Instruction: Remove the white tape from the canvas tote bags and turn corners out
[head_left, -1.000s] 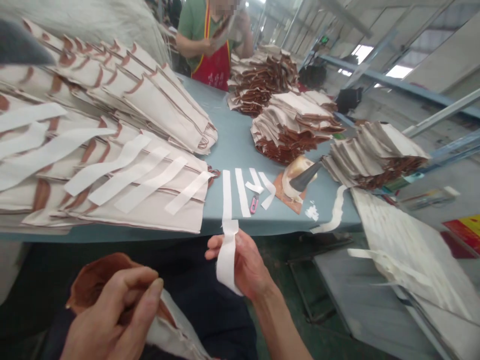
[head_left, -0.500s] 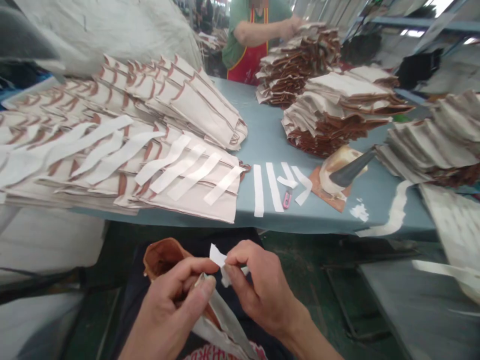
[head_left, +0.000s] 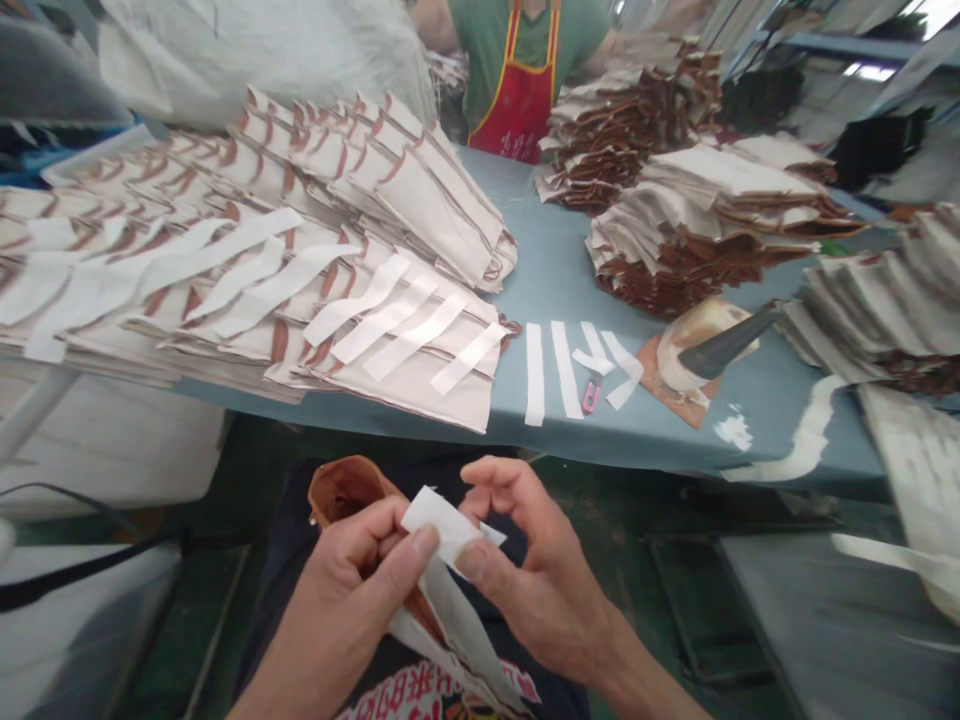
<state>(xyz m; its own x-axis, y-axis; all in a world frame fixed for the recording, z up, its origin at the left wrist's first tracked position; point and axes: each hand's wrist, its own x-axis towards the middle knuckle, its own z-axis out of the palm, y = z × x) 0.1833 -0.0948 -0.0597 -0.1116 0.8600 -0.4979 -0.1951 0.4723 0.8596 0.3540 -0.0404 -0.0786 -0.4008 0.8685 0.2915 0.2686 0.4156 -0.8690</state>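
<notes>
My left hand (head_left: 352, 585) is closed on a cream fabric piece with a brown lining (head_left: 341, 490) that lies in my lap. Its thumb presses on a white tape strip (head_left: 442, 525). My right hand (head_left: 525, 570) pinches the same strip from the right, thumb and fingers curled round it. Both hands meet below the near edge of the blue-grey table (head_left: 540, 270).
Stacks of cream and brown pieces (head_left: 300, 240) with white strips laid across them fill the table's left. More stacks (head_left: 705, 220) stand at the right. Loose strips (head_left: 534, 372), a small pink tool (head_left: 590, 395) and a dark-handled tool (head_left: 720, 345) lie near the edge. A person in a red apron (head_left: 525, 90) stands opposite.
My right hand brought the long white strip down from the table edge to my left hand. Both hands now hold it against the fabric piece. The camera has tilted and shifted left.
</notes>
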